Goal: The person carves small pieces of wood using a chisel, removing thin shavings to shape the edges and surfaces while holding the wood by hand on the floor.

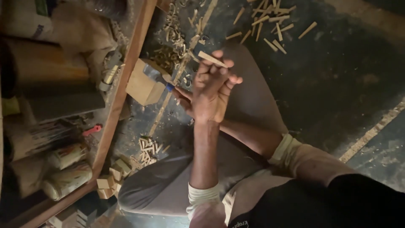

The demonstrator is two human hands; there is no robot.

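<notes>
A dark shirt (337, 202) fills the lower right of the frame, closest to the lens, with pale rolled cuffs on both forearms. The arms cross over grey trousered knees (168, 185) and meet at the centre.

The left hand (213, 99) is on top, back to the camera, fingers curled shut around a short wood stick (212, 59) whose pale end pokes out above the knuckles, tilted toward the upper left. The right hand (184, 98) sits under and just left of it, mostly hidden; it seems to be closed on a tool with a blue bit (169, 87) showing at its edge, but the view is too dim to be sure, so I cannot tell its grip.

Just left of the hands stands a wood block (143, 86), with curled shavings (173, 46) heaped above it. A long thin strip (177, 76) runs diagonally past the block toward the top of the frame. Cut sticks (270, 21) lie scattered on the dark floor at upper centre, well apart from the hands. A smaller bundle of slivers (147, 152) lies lower left of the hands, with small blocks (112, 177) near it.

A plank edge (122, 88) slants down the left side; behind it sit cans (67, 169), a red item (92, 130) and sacks (80, 29).
</notes>
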